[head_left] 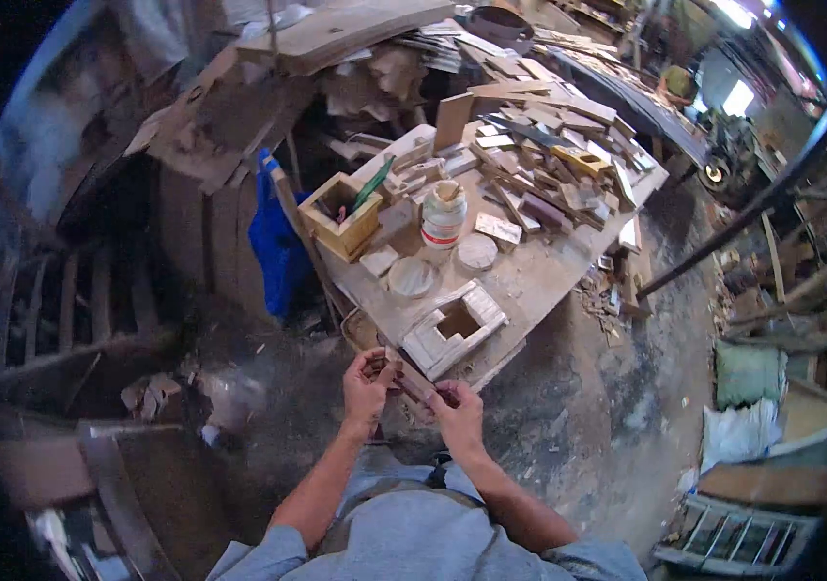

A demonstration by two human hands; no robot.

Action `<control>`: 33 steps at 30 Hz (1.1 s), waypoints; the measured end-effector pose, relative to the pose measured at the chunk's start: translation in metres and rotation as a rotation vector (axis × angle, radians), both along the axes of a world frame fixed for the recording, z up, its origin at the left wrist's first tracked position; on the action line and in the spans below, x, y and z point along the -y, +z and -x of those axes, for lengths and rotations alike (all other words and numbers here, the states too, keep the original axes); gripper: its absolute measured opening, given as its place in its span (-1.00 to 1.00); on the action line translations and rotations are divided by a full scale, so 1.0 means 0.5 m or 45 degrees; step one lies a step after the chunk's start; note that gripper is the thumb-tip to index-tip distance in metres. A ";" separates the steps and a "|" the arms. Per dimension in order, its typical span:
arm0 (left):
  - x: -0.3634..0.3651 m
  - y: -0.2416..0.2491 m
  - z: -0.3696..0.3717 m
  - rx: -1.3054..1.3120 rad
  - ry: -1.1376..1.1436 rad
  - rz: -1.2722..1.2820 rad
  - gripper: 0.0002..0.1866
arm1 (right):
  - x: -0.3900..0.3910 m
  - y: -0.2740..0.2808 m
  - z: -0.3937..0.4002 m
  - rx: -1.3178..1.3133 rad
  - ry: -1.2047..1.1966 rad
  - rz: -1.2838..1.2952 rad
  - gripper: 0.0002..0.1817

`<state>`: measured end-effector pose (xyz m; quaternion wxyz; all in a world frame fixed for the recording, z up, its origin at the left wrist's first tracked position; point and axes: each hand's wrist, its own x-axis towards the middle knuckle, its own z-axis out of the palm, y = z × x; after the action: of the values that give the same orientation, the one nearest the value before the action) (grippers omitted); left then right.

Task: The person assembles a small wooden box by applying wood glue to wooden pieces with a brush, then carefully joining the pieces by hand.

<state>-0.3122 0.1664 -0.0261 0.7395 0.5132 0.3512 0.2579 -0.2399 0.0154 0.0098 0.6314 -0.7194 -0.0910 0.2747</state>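
Between my two hands, close to the table's near corner, is a small flat strip of wood (412, 382). My left hand (369, 385) grips its left end with curled fingers. At the other end, my right hand (457, 414) pinches the strip with thumb and fingers. Just beyond my hands, a wooden frame piece (454, 327) with a stepped opening lies flat on the table (539, 305). Behind it stand a white glue bottle (444, 218) with a stained top and two round wooden discs, one of them the left disc (413, 277).
A square wooden box (341, 215) holding tools stands at the table's left side. Wood offcuts (559, 155) pile up at the back right, with a yellow-handled saw (578, 158) among them. Blue cloth (278, 242) hangs at the left edge. A dark pole (743, 218) slants at the right.
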 end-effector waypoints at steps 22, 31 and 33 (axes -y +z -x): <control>-0.168 -0.048 -0.021 0.070 -0.752 -0.014 -0.54 | -0.085 -0.164 0.103 0.350 -0.702 0.017 -0.80; -0.176 -0.031 -0.023 0.022 -0.878 -0.169 -0.57 | -0.080 -0.173 0.116 0.511 -0.664 0.094 -0.72; -0.180 -0.053 -0.024 0.134 -0.891 -0.168 -0.57 | -0.079 -0.170 0.118 0.514 -0.660 0.124 -0.69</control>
<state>-0.3003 0.2562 -0.0525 0.7653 0.6351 0.0983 0.0371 -0.2990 0.0551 -0.0754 0.6144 -0.7879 -0.0149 -0.0392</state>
